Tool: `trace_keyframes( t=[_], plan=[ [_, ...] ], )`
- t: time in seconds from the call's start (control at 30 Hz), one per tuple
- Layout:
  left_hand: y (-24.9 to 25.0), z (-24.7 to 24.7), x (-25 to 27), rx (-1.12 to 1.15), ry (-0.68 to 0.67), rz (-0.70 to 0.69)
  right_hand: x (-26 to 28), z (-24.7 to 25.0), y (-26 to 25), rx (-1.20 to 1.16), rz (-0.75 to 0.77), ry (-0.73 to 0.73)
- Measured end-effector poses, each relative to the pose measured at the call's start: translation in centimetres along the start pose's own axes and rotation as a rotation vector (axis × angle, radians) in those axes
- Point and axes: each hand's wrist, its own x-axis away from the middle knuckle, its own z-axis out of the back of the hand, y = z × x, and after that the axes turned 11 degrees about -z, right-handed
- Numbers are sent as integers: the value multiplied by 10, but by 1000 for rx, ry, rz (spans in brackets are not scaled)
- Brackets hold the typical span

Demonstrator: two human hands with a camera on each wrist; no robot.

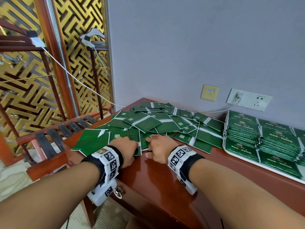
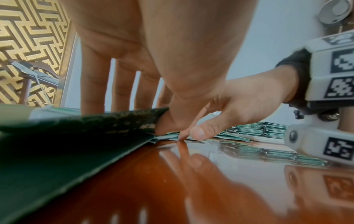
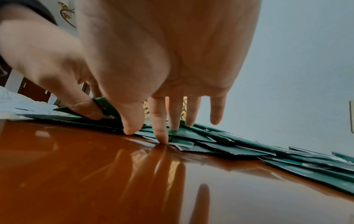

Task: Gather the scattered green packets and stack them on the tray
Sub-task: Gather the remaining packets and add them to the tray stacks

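While both of my hands sit low at the near edge of the scattered green packets, my left hand has one packet pinched: from the left wrist cam the thumb is tucked under its lifted edge and the four fingers run pretty much straight down over the top, slightly spread. My right hand is just beside it and way more open, fingers straight and fanned out. On the right wrist cam the index fingertip touches down right where the glossy wooden table meets the pile, the middle finger lands on a packet, the ring and pinky hang just above the heap, and the thumb tip sits at the near edge of the packets. Doesn't look like the right is gripping anything, just pressing. Loose packets overlap every which way back to the wall. Off to my right the white tray already carries neat stacks of packets, well apart from both hands.
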Motion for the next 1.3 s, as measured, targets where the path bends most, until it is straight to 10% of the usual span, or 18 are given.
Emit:
trace_keyframes(
  t=[0.73,1.3],
  plan=[
    [6,7,-1,6,115,45,8,16,5,-123,-140,120],
    [23,2,-8,71,64,-32,36,1,19,-131,-154,-71]
  ],
)
